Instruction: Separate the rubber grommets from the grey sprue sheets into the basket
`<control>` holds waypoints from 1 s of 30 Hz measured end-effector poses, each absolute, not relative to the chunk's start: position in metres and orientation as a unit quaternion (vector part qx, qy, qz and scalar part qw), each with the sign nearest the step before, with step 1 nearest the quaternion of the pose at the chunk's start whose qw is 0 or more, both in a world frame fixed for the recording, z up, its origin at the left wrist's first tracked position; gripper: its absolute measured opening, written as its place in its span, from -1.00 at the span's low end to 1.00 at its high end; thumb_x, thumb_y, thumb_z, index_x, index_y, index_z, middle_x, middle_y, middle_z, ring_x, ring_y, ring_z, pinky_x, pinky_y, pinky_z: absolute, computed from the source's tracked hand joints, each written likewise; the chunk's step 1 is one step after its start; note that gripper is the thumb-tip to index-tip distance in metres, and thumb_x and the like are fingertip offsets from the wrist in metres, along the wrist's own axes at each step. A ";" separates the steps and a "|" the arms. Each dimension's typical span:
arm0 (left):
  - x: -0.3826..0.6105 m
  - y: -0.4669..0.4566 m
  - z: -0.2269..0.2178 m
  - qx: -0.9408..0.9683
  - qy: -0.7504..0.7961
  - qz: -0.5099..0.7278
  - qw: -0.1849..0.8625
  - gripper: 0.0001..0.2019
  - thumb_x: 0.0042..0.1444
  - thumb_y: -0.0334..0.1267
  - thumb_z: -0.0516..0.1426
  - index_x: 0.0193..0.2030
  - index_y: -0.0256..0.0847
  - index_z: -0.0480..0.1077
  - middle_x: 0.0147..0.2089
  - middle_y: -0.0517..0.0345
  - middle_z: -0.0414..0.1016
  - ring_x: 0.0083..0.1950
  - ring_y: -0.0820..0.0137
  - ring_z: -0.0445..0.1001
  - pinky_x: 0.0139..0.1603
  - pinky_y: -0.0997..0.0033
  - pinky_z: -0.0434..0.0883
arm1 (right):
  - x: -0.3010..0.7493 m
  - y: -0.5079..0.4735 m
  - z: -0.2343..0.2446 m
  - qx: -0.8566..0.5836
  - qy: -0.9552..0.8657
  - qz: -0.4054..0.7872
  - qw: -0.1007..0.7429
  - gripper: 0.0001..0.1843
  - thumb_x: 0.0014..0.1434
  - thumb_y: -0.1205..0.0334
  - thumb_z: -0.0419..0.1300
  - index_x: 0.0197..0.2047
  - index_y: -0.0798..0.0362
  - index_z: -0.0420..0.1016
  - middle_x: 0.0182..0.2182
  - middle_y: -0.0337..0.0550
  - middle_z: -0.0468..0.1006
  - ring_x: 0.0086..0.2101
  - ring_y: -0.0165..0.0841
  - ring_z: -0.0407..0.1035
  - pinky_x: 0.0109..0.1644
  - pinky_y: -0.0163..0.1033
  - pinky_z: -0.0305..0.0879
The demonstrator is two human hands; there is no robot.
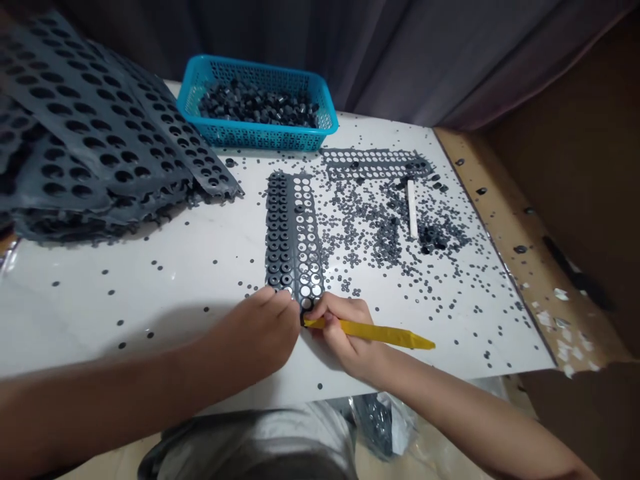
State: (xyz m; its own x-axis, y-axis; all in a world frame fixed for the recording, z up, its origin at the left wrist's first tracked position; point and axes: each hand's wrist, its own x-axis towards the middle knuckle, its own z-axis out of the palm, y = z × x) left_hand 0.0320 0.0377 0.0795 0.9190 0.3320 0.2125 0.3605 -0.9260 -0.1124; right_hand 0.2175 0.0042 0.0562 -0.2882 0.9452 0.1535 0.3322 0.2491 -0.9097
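A dark grey rubber sheet (292, 227) lies lengthwise in front of me. Its left columns hold ring-shaped black rubber parts (278, 230), while the right columns show round holes with the white table beneath. My left hand (273, 327) is closed, its curled fingers on the sheet's near left end; the fingertips are hidden. With thumb and fingers, my right hand (350, 333) pinches a yellow stick-like tool (387, 333). The tool's tip meets the near end of the sheet close to my left hand, and its back end points right.
A blue plastic basket (260, 137) of small black rubber parts stands at the back. Stacked perforated sheets (95, 133) rise at left. Another punched sheet (375, 160), a white bar (412, 209) and many small black discs (350, 227) lie on the right of the white table (200, 267).
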 end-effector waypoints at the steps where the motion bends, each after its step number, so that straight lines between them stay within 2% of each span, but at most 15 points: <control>1: 0.032 0.036 0.078 -0.976 -0.170 -0.101 0.089 -0.81 0.09 -0.55 -0.02 -0.38 -0.30 0.38 -0.40 0.06 0.42 -0.37 0.32 0.31 -0.30 0.27 0.20 | 0.218 0.004 0.058 -0.465 -0.692 0.409 0.371 -0.84 0.12 0.37 -0.05 -0.42 0.06 0.31 -0.59 -0.22 0.41 -0.57 -0.44 0.30 -0.46 -0.34 0.23; 6: 0.030 0.034 0.063 -0.970 -0.148 -0.135 0.136 -0.78 0.16 -0.49 -0.07 -0.27 -0.34 0.39 -0.32 0.02 0.44 -0.30 0.31 0.32 -0.22 0.25 0.20 | 0.216 0.005 0.062 -0.478 -0.688 0.411 0.360 -0.81 0.12 0.37 -0.08 -0.43 0.06 0.32 -0.61 -0.24 0.40 -0.57 -0.43 0.30 -0.44 -0.33 0.23; 9: 0.029 0.039 0.055 -0.972 -0.157 -0.139 0.109 -0.77 0.16 -0.50 -0.10 -0.29 -0.31 0.38 -0.35 0.06 0.40 -0.33 0.31 0.30 -0.28 0.26 0.19 | 0.216 0.005 0.061 -0.485 -0.682 0.409 0.364 -0.82 0.10 0.37 -0.07 -0.44 0.05 0.31 -0.62 -0.25 0.39 -0.57 -0.43 0.29 -0.45 -0.33 0.23; 11: 0.029 0.044 0.053 -0.973 -0.186 -0.123 0.055 -0.77 0.14 -0.52 -0.09 -0.36 -0.27 0.36 -0.43 0.10 0.35 -0.40 0.31 0.25 -0.37 0.27 0.15 | 0.216 0.005 0.061 -0.487 -0.677 0.417 0.362 -0.83 0.10 0.37 -0.06 -0.44 0.05 0.30 -0.61 -0.25 0.40 -0.57 -0.43 0.29 -0.45 -0.33 0.23; 13: 0.029 0.050 0.054 -0.966 -0.233 -0.103 -0.044 -0.77 0.14 -0.50 -0.08 -0.41 -0.24 0.33 -0.47 0.13 0.32 -0.43 0.31 0.23 -0.39 0.28 0.14 | 0.216 0.005 0.061 -0.485 -0.675 0.423 0.361 -0.83 0.10 0.37 -0.06 -0.43 0.06 0.31 -0.60 -0.23 0.41 -0.57 -0.44 0.29 -0.45 -0.33 0.23; 17: 0.025 0.059 0.066 -0.887 -0.328 -0.100 -0.309 -0.78 0.23 -0.34 -0.09 -0.35 -0.21 0.33 -0.35 0.16 0.38 -0.29 0.36 0.30 -0.28 0.37 0.22 | 0.217 0.006 0.061 -0.485 -0.676 0.423 0.360 -0.83 0.10 0.38 -0.06 -0.42 0.06 0.32 -0.59 -0.24 0.41 -0.57 -0.45 0.29 -0.45 -0.33 0.23; 19: 0.023 0.063 0.073 -0.837 -0.363 -0.096 -0.399 -0.78 0.24 -0.24 -0.09 -0.32 -0.20 0.32 -0.34 0.19 0.38 -0.30 0.40 0.30 -0.29 0.43 0.22 | 0.217 0.006 0.060 -0.484 -0.677 0.422 0.360 -0.82 0.10 0.38 -0.07 -0.43 0.06 0.32 -0.60 -0.25 0.39 -0.58 -0.45 0.28 -0.46 -0.33 0.22; 23: 0.020 0.068 0.080 -0.769 -0.417 -0.063 -0.481 -0.76 0.20 -0.12 -0.04 -0.34 -0.18 0.35 -0.45 0.26 0.33 -0.43 0.46 0.23 -0.43 0.50 0.17 | 0.217 0.007 0.060 -0.480 -0.681 0.422 0.358 -0.82 0.10 0.38 -0.07 -0.43 0.07 0.33 -0.63 -0.28 0.37 -0.59 -0.46 0.26 -0.47 -0.33 0.20; 27: 0.019 0.072 0.080 -0.726 -0.448 -0.023 -0.521 -0.75 0.18 -0.06 -0.02 -0.32 -0.14 0.37 -0.48 0.28 0.26 -0.48 0.48 0.18 -0.52 0.52 0.11 | 0.217 0.006 0.062 -0.484 -0.678 0.426 0.355 -0.81 0.11 0.38 -0.07 -0.43 0.06 0.32 -0.64 -0.28 0.36 -0.60 -0.46 0.24 -0.48 -0.33 0.19; 30: 0.019 0.074 0.082 -0.696 -0.452 -0.008 -0.557 -0.74 0.16 -0.05 -0.01 -0.33 -0.15 0.37 -0.49 0.27 0.20 -0.47 0.47 0.15 -0.51 0.52 0.09 | 0.216 0.006 0.063 -0.486 -0.674 0.430 0.354 -0.82 0.11 0.38 -0.07 -0.44 0.06 0.31 -0.65 -0.28 0.35 -0.59 -0.45 0.24 -0.48 -0.32 0.19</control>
State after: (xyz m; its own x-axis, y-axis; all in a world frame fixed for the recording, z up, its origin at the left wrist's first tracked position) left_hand 0.0189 0.0739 0.0822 0.5906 0.6392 -0.4925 0.6205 0.0305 0.7836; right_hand 0.2163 0.0062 0.0629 -0.2768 0.9591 0.0594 0.3506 0.1583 -0.9230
